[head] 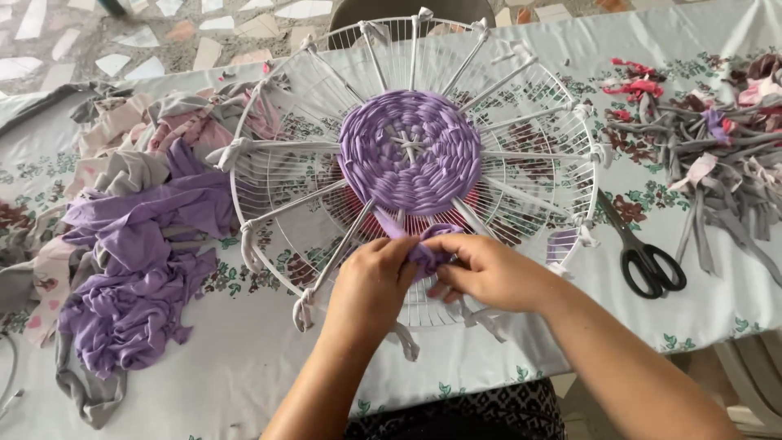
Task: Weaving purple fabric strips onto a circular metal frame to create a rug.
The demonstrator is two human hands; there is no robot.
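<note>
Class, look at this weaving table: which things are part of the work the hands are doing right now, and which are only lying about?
In use:
left hand and right hand, both pinching the purple fabric strip
round white wire frame
purple woven disc at its centre

Lying about:
black scissors, right of the frame
grey and pink strips, far right
purple and grey fabric heap, left

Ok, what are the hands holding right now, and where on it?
Both the left hand and right hand pinch the purple fabric strip at its bunched free end, just below the woven purple disc.
</note>
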